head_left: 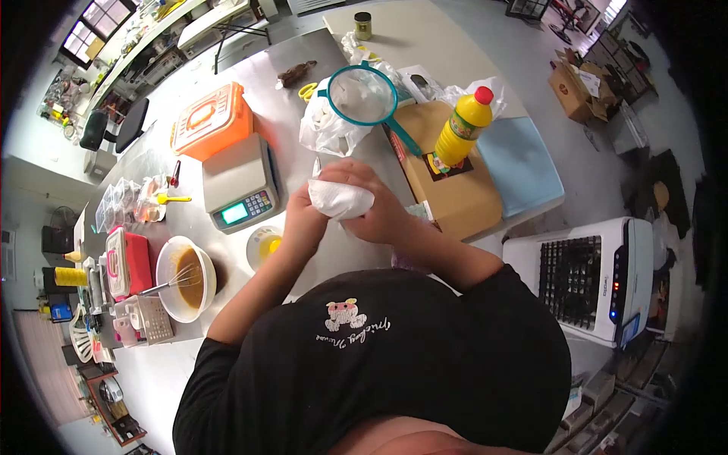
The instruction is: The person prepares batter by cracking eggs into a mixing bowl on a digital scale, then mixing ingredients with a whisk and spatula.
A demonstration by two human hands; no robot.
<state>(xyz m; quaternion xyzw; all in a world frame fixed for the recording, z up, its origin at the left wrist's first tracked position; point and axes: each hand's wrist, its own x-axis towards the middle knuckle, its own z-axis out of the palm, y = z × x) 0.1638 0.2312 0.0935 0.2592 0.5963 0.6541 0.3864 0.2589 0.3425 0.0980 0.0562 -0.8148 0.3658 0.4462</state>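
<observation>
A crumpled white paper towel (pixel 341 199) is held between both hands above the table. My left hand (pixel 305 220) is closed on its left side. Wrapped round the far and right side, my right hand (pixel 371 196) has its fingers bent over the towel. A small shiny tip (pixel 316 167) pokes out beyond the fingers; what it belongs to is hidden. Below my left forearm's inner side sits a white bowl (pixel 252 249) with something yellow in it. Left of the hands stands a grey digital scale (pixel 236 178) with a lit display.
An orange lidded case (pixel 212 121) rests at the scale's far end. A whisk (pixel 178 281) leans in a bowl (pixel 165 262) of brown batter. A teal strainer (pixel 362 92) lies on plastic bags. A yellow bottle (pixel 461 129) stands on a cardboard box (pixel 462 205). Beyond is a jar (pixel 363 27).
</observation>
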